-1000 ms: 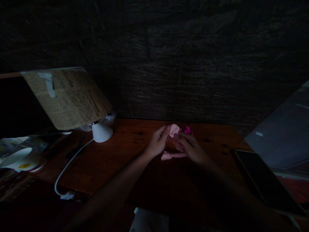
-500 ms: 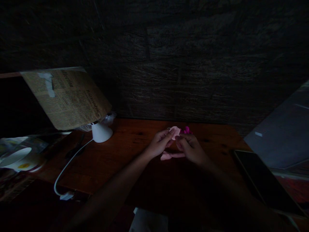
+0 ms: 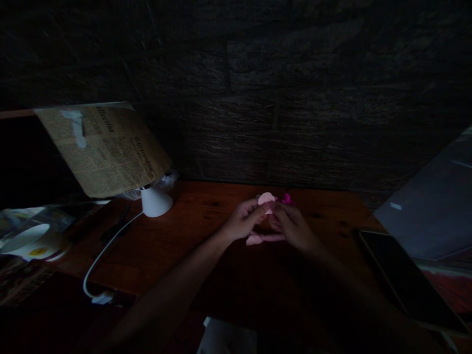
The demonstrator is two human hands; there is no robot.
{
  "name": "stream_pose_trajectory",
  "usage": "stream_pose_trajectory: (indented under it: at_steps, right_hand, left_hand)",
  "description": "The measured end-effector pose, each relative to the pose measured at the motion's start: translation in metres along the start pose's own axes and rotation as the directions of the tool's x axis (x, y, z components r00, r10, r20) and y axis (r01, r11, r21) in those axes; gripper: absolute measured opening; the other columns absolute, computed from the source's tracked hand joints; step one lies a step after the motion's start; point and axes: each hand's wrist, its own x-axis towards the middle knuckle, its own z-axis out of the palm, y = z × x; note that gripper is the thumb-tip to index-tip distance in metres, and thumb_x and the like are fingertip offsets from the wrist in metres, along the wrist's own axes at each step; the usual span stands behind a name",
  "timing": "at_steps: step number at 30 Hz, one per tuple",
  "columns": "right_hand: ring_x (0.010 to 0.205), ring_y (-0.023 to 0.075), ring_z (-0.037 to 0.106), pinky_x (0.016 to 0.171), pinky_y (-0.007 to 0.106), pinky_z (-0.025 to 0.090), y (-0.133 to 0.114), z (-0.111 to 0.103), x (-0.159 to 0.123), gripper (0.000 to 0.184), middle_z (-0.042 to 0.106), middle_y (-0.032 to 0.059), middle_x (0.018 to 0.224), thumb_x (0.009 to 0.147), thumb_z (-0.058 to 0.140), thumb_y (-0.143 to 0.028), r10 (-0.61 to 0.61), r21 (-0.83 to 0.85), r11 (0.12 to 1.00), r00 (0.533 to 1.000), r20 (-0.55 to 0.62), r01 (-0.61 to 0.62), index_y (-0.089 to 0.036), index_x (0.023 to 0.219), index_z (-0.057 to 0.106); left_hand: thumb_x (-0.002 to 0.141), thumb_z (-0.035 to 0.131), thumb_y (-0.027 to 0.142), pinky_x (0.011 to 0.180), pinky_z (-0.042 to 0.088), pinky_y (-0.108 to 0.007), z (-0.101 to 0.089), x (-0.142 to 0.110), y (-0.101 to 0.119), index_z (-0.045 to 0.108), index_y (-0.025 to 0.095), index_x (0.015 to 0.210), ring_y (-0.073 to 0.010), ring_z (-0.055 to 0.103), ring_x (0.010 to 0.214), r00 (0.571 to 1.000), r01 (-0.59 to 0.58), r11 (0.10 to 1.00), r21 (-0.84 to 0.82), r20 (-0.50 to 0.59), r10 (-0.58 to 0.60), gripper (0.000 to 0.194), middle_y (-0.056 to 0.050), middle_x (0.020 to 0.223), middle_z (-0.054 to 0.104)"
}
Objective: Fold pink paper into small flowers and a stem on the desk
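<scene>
Reader: Where is the pale pink, petal-like piece [image 3: 266, 198]?

Author: Raised above the wooden bench [image 3: 199, 216], between the left hand [image 3: 241, 221] and the right hand [image 3: 297, 228]; its rounded upper edge is exposed, its lower part partly covered by fingers.

Reader: And the grip?

Author: Left: closed on the piece, thumb laid across its face. Right: fingers bent in at the lower edge, close to the left thumb; whether they pinch it cannot be told. The left hand appears to steady the piece, leaving the right to work its edge.

Reader: Adjacent items?

Author: A second pale pink piece [image 3: 253, 239] lies below the hands, nearer the wearer; a magenta piece [image 3: 287, 199] lies just beyond the right hand. The dim light obscures their material.
</scene>
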Motion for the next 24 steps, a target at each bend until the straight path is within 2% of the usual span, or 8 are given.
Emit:
stream_pose_trajectory:
  at_steps: [5, 8, 13, 17, 19, 24]
  right_hand:
    - [0.046, 0.0081, 0.030, 0.044, 0.022, 0.030, 0.0022, -0.0026, 0.0013, 0.039, 0.036, -0.0067, 0.053, 0.086, 0.051, -0.055, -0.112, -0.079, 0.991, 0.994, -0.018, 0.110, -0.021, 0.068, 0.048]
    - [0.047, 0.0085, 0.033, 0.045, 0.023, 0.031, 0.0038, -0.0040, 0.0026, 0.040, 0.039, -0.0053, 0.055, 0.087, 0.050, -0.054, -0.148, -0.129, 0.981, 0.989, -0.023, 0.144, -0.020, 0.066, 0.048]
    - [0.046, 0.0091, 0.034, 0.044, 0.023, 0.030, 0.0022, -0.0017, 0.0043, 0.043, 0.039, -0.0057, 0.054, 0.086, 0.050, -0.060, -0.088, -0.059, 0.995, 0.996, -0.028, 0.087, -0.020, 0.070, 0.052]
    - [0.045, 0.0091, 0.033, 0.042, 0.022, 0.029, -0.0001, -0.0001, 0.0028, 0.040, 0.037, -0.0071, 0.053, 0.086, 0.053, -0.059, -0.014, -0.001, 1.000, 1.000, -0.021, 0.014, -0.020, 0.083, 0.058]
    - [0.046, 0.0091, 0.034, 0.042, 0.021, 0.031, 0.0005, -0.0006, 0.0015, 0.039, 0.037, -0.0070, 0.054, 0.087, 0.052, -0.058, -0.014, -0.004, 1.000, 1.000, -0.017, 0.014, -0.019, 0.089, 0.060]
    - [0.052, 0.0107, 0.043, 0.047, 0.023, 0.038, 0.0020, -0.0037, 0.0003, 0.039, 0.049, -0.0022, 0.062, 0.090, 0.049, -0.055, -0.168, -0.147, 0.975, 0.986, -0.016, 0.164, -0.019, 0.087, 0.063]
  left_hand:
    - [0.081, 0.061, 0.057, 0.051, 0.031, -0.021, 0.0017, -0.0004, -0.0035, 0.068, 0.015, 0.100, -0.0069, 0.039, 0.055, 0.999, -0.030, 0.999, -0.010, -0.010, 0.030, 0.046, 0.003, 0.065, 0.050]
    - [0.082, 0.058, 0.060, 0.050, 0.030, -0.022, 0.0038, 0.0003, -0.0042, 0.069, 0.015, 0.103, -0.0071, 0.039, 0.053, 1.000, -0.015, 0.999, -0.030, -0.009, 0.015, 0.051, 0.002, 0.064, 0.050]
    - [0.084, 0.053, 0.062, 0.051, 0.033, -0.021, 0.0029, 0.0007, -0.0034, 0.070, 0.013, 0.099, -0.0072, 0.042, 0.054, 0.999, 0.015, 1.000, 0.011, -0.052, -0.014, 0.054, 0.000, 0.068, 0.056]
    - [0.086, 0.052, 0.060, 0.055, 0.038, -0.022, 0.0004, -0.0005, -0.0033, 0.069, 0.014, 0.107, -0.0094, 0.050, 0.061, 1.000, -0.014, 0.996, 0.089, -0.011, 0.015, 0.054, -0.002, 0.071, 0.061]
    - [0.086, 0.051, 0.059, 0.056, 0.039, -0.022, 0.0002, -0.0013, -0.0024, 0.069, 0.015, 0.109, -0.0102, 0.053, 0.063, 1.000, -0.026, 0.993, 0.117, -0.005, 0.027, 0.053, -0.002, 0.072, 0.062]
    - [0.086, 0.051, 0.060, 0.056, 0.040, -0.022, 0.0026, -0.0029, -0.0013, 0.070, 0.015, 0.102, -0.0109, 0.055, 0.064, 0.998, -0.048, 0.989, 0.143, -0.025, 0.052, 0.052, -0.002, 0.069, 0.060]
